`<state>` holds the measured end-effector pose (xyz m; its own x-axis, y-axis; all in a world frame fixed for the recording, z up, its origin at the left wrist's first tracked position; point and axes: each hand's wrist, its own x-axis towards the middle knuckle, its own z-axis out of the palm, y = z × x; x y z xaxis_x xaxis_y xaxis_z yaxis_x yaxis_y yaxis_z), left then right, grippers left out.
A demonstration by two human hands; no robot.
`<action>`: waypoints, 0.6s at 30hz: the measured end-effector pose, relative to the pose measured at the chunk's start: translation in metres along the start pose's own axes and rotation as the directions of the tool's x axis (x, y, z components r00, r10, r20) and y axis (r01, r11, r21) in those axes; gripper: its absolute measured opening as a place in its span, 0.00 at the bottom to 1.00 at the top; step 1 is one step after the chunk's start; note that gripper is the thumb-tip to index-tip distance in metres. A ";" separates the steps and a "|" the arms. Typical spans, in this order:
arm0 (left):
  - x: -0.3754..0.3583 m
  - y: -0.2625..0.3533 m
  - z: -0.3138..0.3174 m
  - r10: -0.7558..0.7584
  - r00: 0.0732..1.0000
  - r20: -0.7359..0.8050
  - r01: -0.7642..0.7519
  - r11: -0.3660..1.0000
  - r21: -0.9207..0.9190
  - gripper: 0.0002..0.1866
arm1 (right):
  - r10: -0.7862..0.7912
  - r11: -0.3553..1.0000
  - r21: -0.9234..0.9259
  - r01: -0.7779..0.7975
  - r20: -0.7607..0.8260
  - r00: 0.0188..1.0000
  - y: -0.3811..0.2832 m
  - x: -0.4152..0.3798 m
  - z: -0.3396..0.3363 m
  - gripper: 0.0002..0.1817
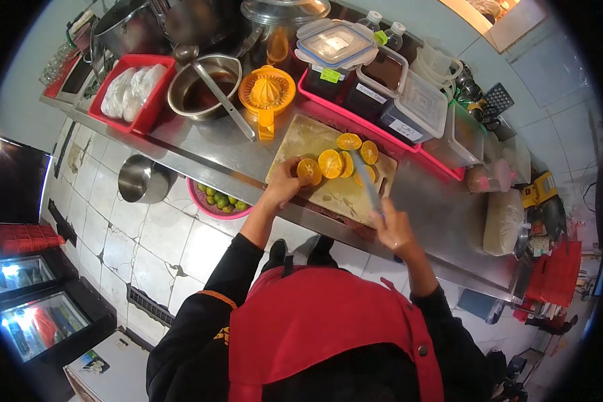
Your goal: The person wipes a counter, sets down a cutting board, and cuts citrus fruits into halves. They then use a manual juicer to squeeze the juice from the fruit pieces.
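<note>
A cutting board (pixel 295 144) lies on the steel counter with several halved oranges on it, their cut faces turned up. At the board's left side my left hand (pixel 286 184) has its fingers closed round an orange half (pixel 309 171). My right hand (pixel 393 231) grips a knife (pixel 368 181) at the board's front right edge; its handle is mostly hidden in the fist. The blade points away from me, among the orange halves on the right. Another orange half (pixel 330 163) sits between the held one and the blade.
Behind the board stand an orange citrus juicer (pixel 266 90), a steel bowl (pixel 187 97) of dark liquid with a ladle (pixel 224 100), and a pink tray (pixel 355 115) of lidded containers. A red tray (pixel 143 120) holds white bags. Below is a pink basket (pixel 211 212) of green citrus.
</note>
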<state>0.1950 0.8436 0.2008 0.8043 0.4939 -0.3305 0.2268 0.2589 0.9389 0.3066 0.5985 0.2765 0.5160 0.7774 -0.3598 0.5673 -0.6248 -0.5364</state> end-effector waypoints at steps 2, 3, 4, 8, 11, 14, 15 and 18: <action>-0.003 -0.003 -0.002 0.052 0.998 0.038 -0.049 0.995 -0.082 0.27 | 0.073 0.989 -0.090 -0.114 -0.364 0.928 0.024 0.002 0.007 0.14; -0.003 -0.005 -0.002 0.090 0.993 0.082 -0.080 0.990 -0.113 0.29 | 0.079 0.989 -0.088 -0.119 -0.367 0.927 0.038 0.004 0.010 0.14; -0.004 -0.005 -0.002 0.129 0.984 0.123 -0.110 0.983 -0.146 0.31 | 0.125 0.973 -0.129 -0.193 -0.406 0.905 0.054 0.009 0.013 0.13; -0.013 0.008 -0.002 0.291 0.952 0.091 -0.299 0.834 0.463 0.34 | 0.160 0.936 -0.201 -0.288 -0.487 0.859 0.088 0.021 0.030 0.15; -0.018 0.015 0.011 0.390 0.920 0.034 -0.310 0.673 0.672 0.36 | 0.134 0.905 -0.283 -0.317 -0.519 0.844 0.068 0.024 0.020 0.20; -0.018 0.020 0.024 0.371 0.929 -0.008 -0.240 0.617 0.750 0.37 | -0.049 0.924 -0.345 -0.164 -0.532 0.845 0.032 0.038 0.005 0.28; -0.014 0.016 0.026 0.410 0.912 0.016 -0.256 0.539 0.802 0.36 | -0.214 0.935 -0.354 0.014 -0.536 0.817 0.019 0.046 0.000 0.32; -0.007 0.013 0.027 0.427 0.903 0.043 -0.253 0.450 0.856 0.35 | -0.357 0.889 -0.419 0.185 -0.382 0.852 -0.040 0.066 -0.009 0.40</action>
<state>0.2066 0.8212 0.2177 0.8469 0.5211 0.1062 0.3687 -0.7192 0.5889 0.3238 0.6744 0.2805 0.4823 0.8580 0.1767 0.8686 -0.4422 -0.2234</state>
